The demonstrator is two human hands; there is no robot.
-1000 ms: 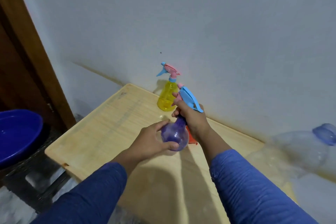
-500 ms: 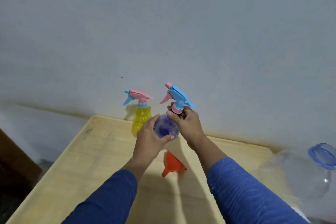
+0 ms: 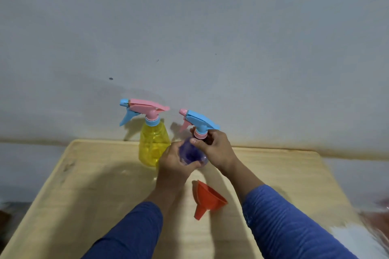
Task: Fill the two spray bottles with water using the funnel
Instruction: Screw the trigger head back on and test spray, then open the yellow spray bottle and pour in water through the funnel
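Left hand [image 3: 175, 163] wrapped around the round body of the purple bottle [image 3: 192, 154], fingers curled under it, holding it above the table [image 3: 88, 191]. Right hand [image 3: 216, 149] clenched on the pink collar just below the blue spray head [image 3: 200, 121], nozzle pointing left. Yellow bottle [image 3: 153, 145] upright at the table's far edge, close to the wall [image 3: 189, 38], just left of the purple one, its pink spray head [image 3: 147, 108] on and also pointing left. Orange funnel [image 3: 207, 198] lying on its side on the table between the two blue sleeves [image 3: 284, 223], spout toward the camera, touched by neither hand. Blurred clear plastic at the right edge, too smeared to make out.
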